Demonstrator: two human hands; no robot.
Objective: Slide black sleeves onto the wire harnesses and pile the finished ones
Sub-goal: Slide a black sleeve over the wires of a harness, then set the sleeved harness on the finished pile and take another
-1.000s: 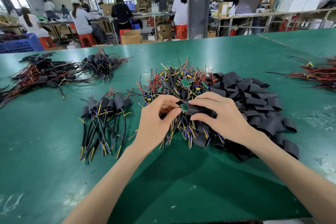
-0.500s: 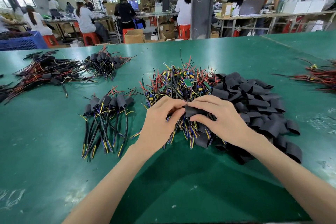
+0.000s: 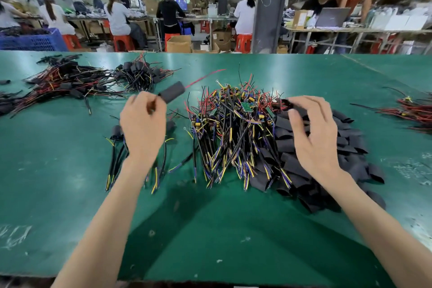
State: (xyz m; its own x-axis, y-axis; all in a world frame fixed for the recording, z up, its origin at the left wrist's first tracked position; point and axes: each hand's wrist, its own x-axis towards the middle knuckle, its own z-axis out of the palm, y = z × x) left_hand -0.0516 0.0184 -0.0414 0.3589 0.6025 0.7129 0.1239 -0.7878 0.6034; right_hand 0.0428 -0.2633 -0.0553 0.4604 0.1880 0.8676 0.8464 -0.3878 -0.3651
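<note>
Head, left hand holds harness (above green mat)

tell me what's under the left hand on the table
A small pile of sleeved harnesses lies below the left hand, which holds another sleeved harness. The hand covers the pile's middle.

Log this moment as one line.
left hand: holds sleeved harness by finished pile | right hand: hovers over loose sleeves | bare harnesses: centre

Raised, tilted sleeved harness, bare harnesses heaped centre; black sleeves piled alongside
</note>
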